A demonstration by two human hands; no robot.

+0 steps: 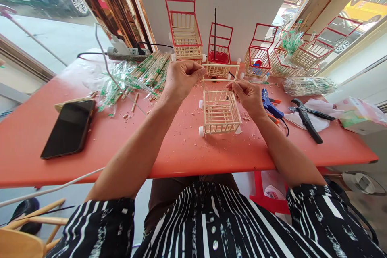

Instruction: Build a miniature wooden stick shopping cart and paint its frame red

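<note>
Spreading across most of the view is the orange table [181, 157], littered with pale shavings; on it, toward the far edge, painted red carts [185, 34] are standing in a row, with a bundle of wrapped chopsticks [151, 70] lying to the left of them and a black phone [69, 128] resting face up nearer the left front corner. Sitting in the middle of the table, just in front of the person, is the unpainted stick cart [220, 112], resting on its small white wheels [201, 131]; it is looking very light and brittle, a lattice of thin glued sticks that would probably crack if squeezed across the sides, so the thicker corner posts and the bottom frame seem the safest places to take hold. To the right of it a blue glue gun [269, 107] is lying beside black pliers [306, 119] on a white cloth. The left hand [181, 78] is pinching one end of a thin stick [218, 80] between thumb and fingers; the right hand [248, 94] is pinching the other end, so the stick is being held level just above the cart's rear top edge; whether it is touching the posts I cannot tell. The stick itself is looking stiff but easily snapped, best gripped at its ends as both hands are doing.
</note>
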